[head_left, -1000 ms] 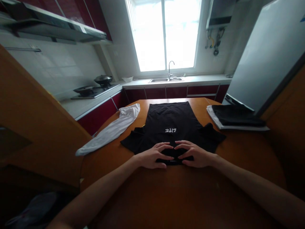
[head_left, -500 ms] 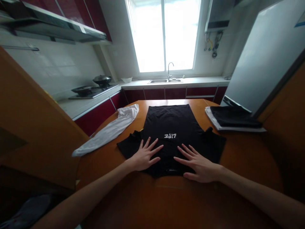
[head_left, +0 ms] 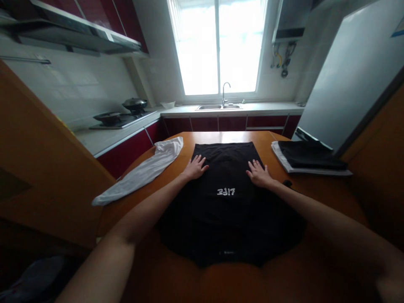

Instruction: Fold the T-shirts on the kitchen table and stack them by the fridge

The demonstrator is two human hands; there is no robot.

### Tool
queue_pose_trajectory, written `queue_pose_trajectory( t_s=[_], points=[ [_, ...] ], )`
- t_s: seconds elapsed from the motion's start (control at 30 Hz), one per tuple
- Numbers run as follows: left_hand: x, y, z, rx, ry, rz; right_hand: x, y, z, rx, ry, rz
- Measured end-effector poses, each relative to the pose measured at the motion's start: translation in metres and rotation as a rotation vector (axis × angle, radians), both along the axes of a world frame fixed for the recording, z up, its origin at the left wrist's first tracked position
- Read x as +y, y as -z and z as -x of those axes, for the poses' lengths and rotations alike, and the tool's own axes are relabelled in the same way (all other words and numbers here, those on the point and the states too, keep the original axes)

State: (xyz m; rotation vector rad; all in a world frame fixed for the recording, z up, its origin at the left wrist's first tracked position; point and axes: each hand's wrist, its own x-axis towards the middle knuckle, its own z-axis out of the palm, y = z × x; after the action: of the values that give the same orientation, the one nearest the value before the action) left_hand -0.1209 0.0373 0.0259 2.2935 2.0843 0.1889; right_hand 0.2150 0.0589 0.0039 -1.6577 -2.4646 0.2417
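A black T-shirt (head_left: 225, 219) lies spread on the wooden table, its hem toward the window and its collar toward me. White lettering on its middle appears upside down. My left hand (head_left: 195, 167) rests flat on the shirt's left edge near the hem, fingers spread. Opposite it, my right hand (head_left: 259, 173) lies palm down on the right edge, fingers apart. Neither hand grips the cloth. The shirt's left sleeve is partly hidden by my left forearm, and my right forearm crosses above the right sleeve.
Left of the shirt, a crumpled white garment (head_left: 142, 172) lies along the table (head_left: 186, 269) edge. Folded black and white clothes (head_left: 311, 155) are stacked at the right. Beyond stand a sink (head_left: 210, 107), a stove with pans (head_left: 109, 118) and a fridge (head_left: 350, 80).
Both hands have slid away from me, from near the collar up to the side edges by the hem. The shirt has shifted toward me and its collar end reaches closer.
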Motion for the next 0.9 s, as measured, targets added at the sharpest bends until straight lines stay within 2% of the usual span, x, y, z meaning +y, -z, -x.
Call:
queue_pose_trajectory(
  t_s=[0.07,0.13,0.27,0.37,0.43,0.53,0.63,0.7,0.77,0.9],
  points=[
    [0.014,0.009,0.02,0.019,-0.067,0.089,0.015,0.012,-0.009,-0.057,0.083,0.066],
    [0.027,0.013,0.031,0.015,-0.072,0.049,0.03,0.016,-0.01,-0.067,0.095,0.077],
    [0.071,0.01,0.02,-0.038,-0.028,-0.078,0.079,0.0,0.019,-0.012,0.088,0.036],
    [0.109,0.009,0.011,-0.043,-0.055,-0.007,0.125,-0.012,0.043,0.006,0.051,0.006],
    [0.127,0.012,0.015,-0.025,-0.091,0.079,0.151,-0.01,0.049,-0.01,0.035,0.009],
    [0.143,0.015,0.031,-0.026,-0.15,0.139,0.179,0.002,0.042,-0.035,0.058,0.066],
    [0.153,0.015,0.045,-0.043,-0.186,0.044,0.197,0.012,0.031,-0.023,0.118,0.066],
    [0.16,0.015,0.048,-0.038,-0.194,0.041,0.21,0.014,0.027,0.005,0.145,-0.006],
    [0.169,0.016,0.05,-0.022,-0.209,0.104,0.221,0.015,0.024,0.011,0.148,-0.042],
    [0.185,0.02,0.055,0.006,-0.226,0.132,0.239,0.017,0.017,-0.038,0.166,0.059]
  ],
)
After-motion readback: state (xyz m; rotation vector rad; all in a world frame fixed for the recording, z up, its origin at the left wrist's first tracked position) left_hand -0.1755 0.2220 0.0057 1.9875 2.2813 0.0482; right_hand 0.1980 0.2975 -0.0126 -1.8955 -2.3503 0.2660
